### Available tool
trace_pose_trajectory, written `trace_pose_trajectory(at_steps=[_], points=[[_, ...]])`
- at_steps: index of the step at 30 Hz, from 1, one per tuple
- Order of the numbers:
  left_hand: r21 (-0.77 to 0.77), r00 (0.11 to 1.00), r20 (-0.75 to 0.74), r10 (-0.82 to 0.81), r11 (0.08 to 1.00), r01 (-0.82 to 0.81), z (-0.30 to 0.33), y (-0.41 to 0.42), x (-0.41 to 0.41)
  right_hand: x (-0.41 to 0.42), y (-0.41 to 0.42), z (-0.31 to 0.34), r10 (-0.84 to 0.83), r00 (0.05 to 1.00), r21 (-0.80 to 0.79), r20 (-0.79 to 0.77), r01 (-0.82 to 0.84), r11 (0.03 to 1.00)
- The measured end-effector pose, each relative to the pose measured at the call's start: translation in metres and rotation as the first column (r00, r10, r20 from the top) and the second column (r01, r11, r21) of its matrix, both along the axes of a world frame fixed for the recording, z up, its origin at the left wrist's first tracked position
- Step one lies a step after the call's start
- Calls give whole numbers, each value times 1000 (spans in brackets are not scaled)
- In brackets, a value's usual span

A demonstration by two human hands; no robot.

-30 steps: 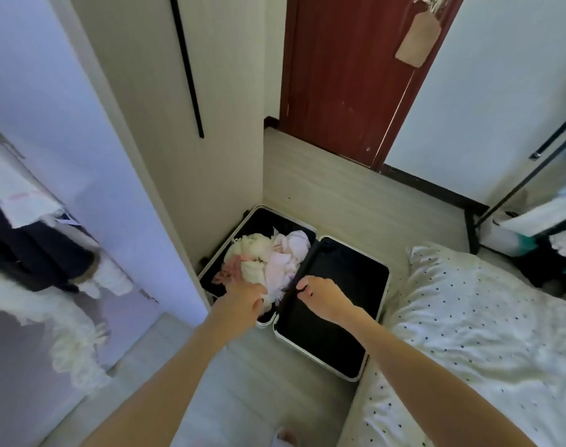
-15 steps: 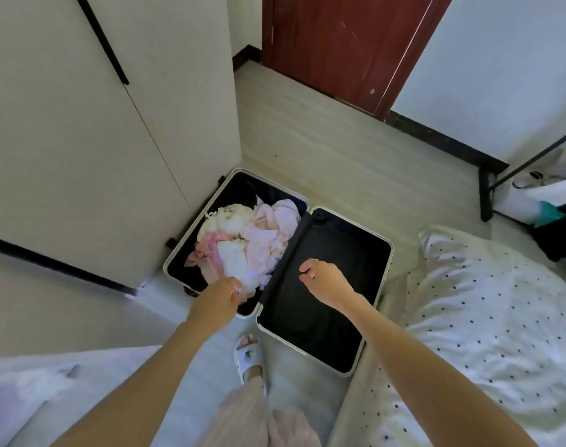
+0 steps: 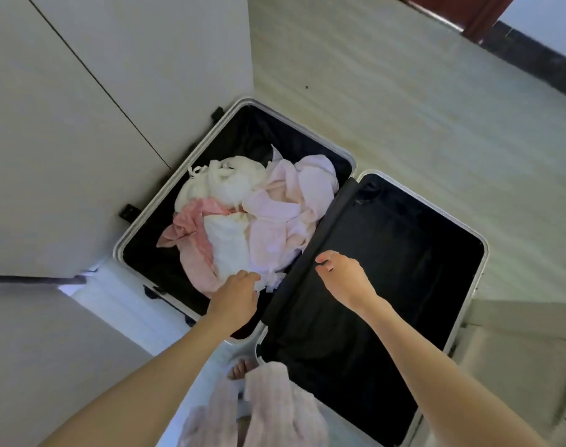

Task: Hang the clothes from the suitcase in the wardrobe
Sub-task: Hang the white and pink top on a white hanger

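Closer now than a second ago, my view has dropped over the open suitcase point(image 3: 352, 162), and the left hand point(image 3: 235, 300) has slid to the near edge of the clothes point(image 3: 252, 217), which lie heaped in the case's left half, white, pale pink and salmon pieces tangled together. Left fingers curl down onto the white garment point(image 3: 230, 246) at the pile's near edge; I cannot tell from this angle whether they have pinched cloth or only touch it. The right hand point(image 3: 346, 280) hangs over the hinge strip between the halves, fingers loosely bent and holding nothing. My worry is the tangle: a pull on the white piece may drag the salmon garment point(image 3: 191, 233) with it and spill it onto the floor point(image 3: 420, 101). The wardrobe door point(image 3: 91, 124) stands just beside the case, so a lifted garment may catch on the suitcase rim or brush that panel.
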State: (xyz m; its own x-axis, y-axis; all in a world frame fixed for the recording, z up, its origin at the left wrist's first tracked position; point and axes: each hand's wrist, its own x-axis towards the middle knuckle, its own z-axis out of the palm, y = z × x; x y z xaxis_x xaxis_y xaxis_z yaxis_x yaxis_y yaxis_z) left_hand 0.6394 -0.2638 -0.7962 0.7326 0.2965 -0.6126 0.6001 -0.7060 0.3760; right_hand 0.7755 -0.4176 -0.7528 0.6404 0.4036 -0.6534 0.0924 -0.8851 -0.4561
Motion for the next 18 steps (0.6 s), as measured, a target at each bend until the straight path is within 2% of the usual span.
trace_pose_trajectory(at_steps=[5, 7, 9, 10, 12, 15, 18], points=[[8, 1000, -14, -6, 1000, 6, -124, -2, 36, 33, -2, -119, -59, 998, 34, 16, 59, 998], [64, 999, -4, -45, 997, 45, -160, -1, 54, 43, -1, -150, -75, 997, 61, 22, 73, 995], [111, 1000, 6, -14, 994, 13, -187, 0, 73, 52, -1, -174, -73, 997, 72, 27, 71, 995], [94, 999, 27, 47, 994, -50, -193, 0, 79, 54, -1, -179, -73, 997, 75, 29, 71, 995], [-53, 960, 94, 262, 965, -258, -193, -4, 85, 56, -5, -181, -79, 997, 76, 17, 77, 994], [-308, 834, 139, 534, 824, -476, -157, -9, 83, 51, -10, -158, -81, 997, 53, -21, 82, 995], [-420, 654, 152, 741, 647, -636, -92, -13, 90, 44, -12, -114, -81, 995, 51, -60, 84, 995]])
